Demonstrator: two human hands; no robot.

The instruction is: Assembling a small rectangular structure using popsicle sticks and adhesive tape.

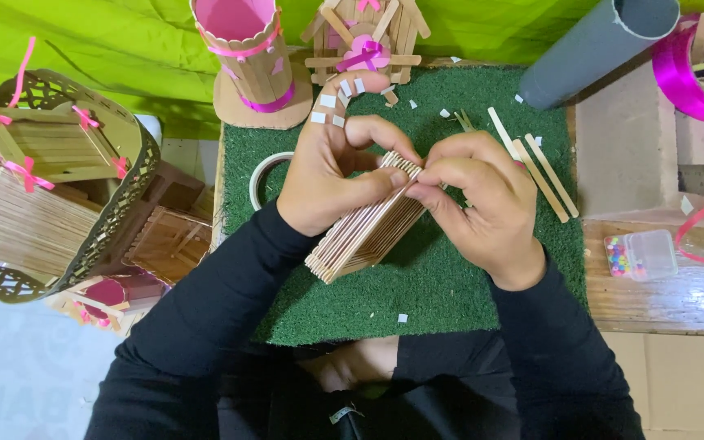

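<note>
Craft-stick panel (364,228) is held tilted above the green turf mat (450,285); the left hand (327,171) grips its upper side, and the right hand (482,204) pinches its top edge with closed fingers.

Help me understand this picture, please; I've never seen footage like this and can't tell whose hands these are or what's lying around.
A camera worn on a person's head looks down at their own two hands. The left hand and right hand together hold a stack of flat wooden sticks over a green turf mat. White bits of tape sit on the left fingers. Loose sticks, a tape roll and a pink-ribboned stick cup lie nearby.
</note>
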